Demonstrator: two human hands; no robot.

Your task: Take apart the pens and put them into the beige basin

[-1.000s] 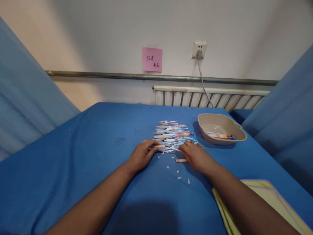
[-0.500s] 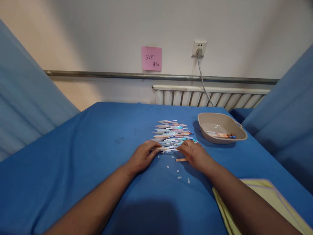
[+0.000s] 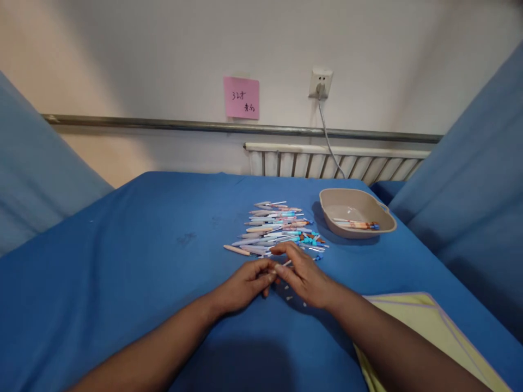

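Note:
My left hand [image 3: 249, 286] is closed in a pinch over the blue cloth, its fingertips meeting those of my right hand [image 3: 307, 279]. A slim white stick [image 3: 287, 263], which looks like a pen refill, shows between the right thumb and forefinger. Small pen parts seem to be pinched where the fingertips meet; the fingers mostly hide them. Just beyond both hands lies a pile of pen parts [image 3: 265, 236], with pale barrels on the left and blue, orange and brown pieces on the right. A few tiny white pieces [image 3: 289, 298] lie beneath my right hand.
A beige basin [image 3: 355, 233] holding several pens [image 3: 355, 224] stands at the right. A yellow cloth [image 3: 412, 316] lies near my right forearm. The blue-covered bed [image 3: 134, 245] meets a wall with a radiator [image 3: 302, 163], and blue curtains [image 3: 469, 179] hang at the sides.
Both hands have drawn back from the pile toward me and come together at the fingertips. More of the pile's near edge shows. The view has shifted slightly to the right.

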